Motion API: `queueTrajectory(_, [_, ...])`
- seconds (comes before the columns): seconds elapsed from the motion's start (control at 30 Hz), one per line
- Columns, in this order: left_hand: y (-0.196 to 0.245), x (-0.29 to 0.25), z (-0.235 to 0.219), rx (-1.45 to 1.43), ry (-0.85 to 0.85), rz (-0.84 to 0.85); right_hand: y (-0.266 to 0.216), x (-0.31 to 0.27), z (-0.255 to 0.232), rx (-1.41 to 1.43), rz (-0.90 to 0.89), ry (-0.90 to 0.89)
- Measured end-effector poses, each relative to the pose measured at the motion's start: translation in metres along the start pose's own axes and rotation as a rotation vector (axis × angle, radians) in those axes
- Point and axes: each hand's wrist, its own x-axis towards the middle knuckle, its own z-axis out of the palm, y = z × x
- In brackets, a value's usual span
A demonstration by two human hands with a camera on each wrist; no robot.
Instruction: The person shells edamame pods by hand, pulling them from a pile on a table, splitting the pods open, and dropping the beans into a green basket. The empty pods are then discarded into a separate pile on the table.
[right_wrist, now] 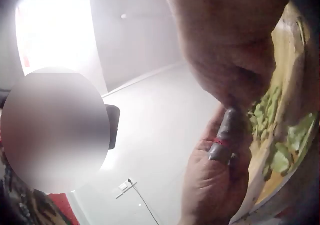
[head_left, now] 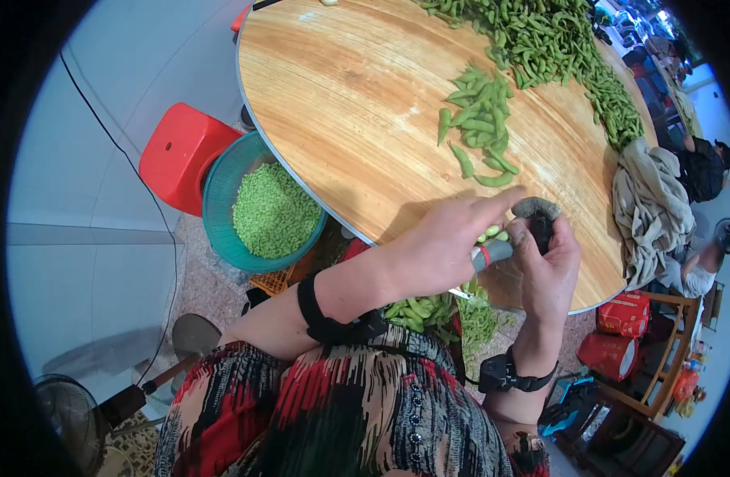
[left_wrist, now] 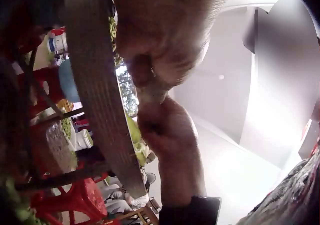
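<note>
Over the near edge of the round wooden table [head_left: 357, 95], my two hands meet. My right hand [head_left: 559, 266] holds a dark grey, curved, soft-looking piece [head_left: 537, 208] between thumb and fingers; its kind does not show. My left hand [head_left: 436, 246] reaches across from the left, index finger fairly straight with its tip right at that piece. A grey thumb cover [head_left: 494, 253] with a red band is on the left thumb, also seen in the right wrist view. Shelled green beans [head_left: 492, 233] show between left thumb and index finger. Beyond lies a small pile of green soybean pods [head_left: 480, 119].
A large heap of pods [head_left: 547, 40] covers the far side. At left, a teal basket [head_left: 214, 203] holds shelled beans beside a red stool [head_left: 182, 155]. A beige cloth [head_left: 651, 207] hangs over the right edge. More pods [head_left: 420, 312] lie below the near edge.
</note>
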Motion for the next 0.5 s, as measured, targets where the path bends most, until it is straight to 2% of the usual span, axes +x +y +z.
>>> queueTrajectory(0.07, [-0.002, -0.001, -0.005, 0.009, -0.060, 0.182, -0.003, -0.001, 0.000, 0.313, 0.079, -0.075])
queueTrajectory(0.1, [-0.003, -0.002, -0.009, 0.008, -0.063, 0.190, -0.002, -0.003, 0.001, 0.311, 0.074, -0.068])
queueTrajectory(0.17, [-0.003, -0.005, -0.016, 0.031, -0.173, 0.351, 0.003, -0.011, 0.005, 0.904, 0.361, -0.097])
queueTrajectory(0.2, [-0.002, -0.004, -0.015, 0.031, -0.173, 0.354, 0.003, -0.012, 0.007, 1.019, 0.382, -0.151])
queueTrajectory(0.27, [0.002, -0.006, -0.011, -0.094, -0.008, 0.309, 0.003, -0.014, 0.012, 1.041, 0.374, -0.086])
queueTrajectory(0.3, [0.003, -0.007, -0.011, -0.095, -0.010, 0.313, 0.002, -0.014, 0.013, 1.063, 0.367, -0.024])
queueTrajectory(0.37, [0.004, -0.009, -0.011, -0.280, 0.033, 0.045, -0.001, -0.012, 0.013, 0.984, 0.308, -0.054])
queueTrajectory(0.4, [0.005, -0.012, -0.015, -0.281, 0.031, 0.049, -0.002, -0.012, 0.012, 0.905, 0.256, -0.085])
queueTrajectory(0.43, [0.005, -0.017, -0.023, -0.240, 0.091, -0.034, -0.001, -0.012, 0.004, 0.903, 0.255, -0.084])
queueTrajectory(0.47, [0.003, -0.023, -0.034, -0.197, 0.150, -0.118, 0.002, -0.013, -0.009, 0.631, 0.188, -0.305])
queueTrajectory(0.5, [-0.001, -0.032, -0.052, -0.146, 0.264, -0.108, 0.003, -0.014, -0.017, 0.353, 0.116, -0.517])
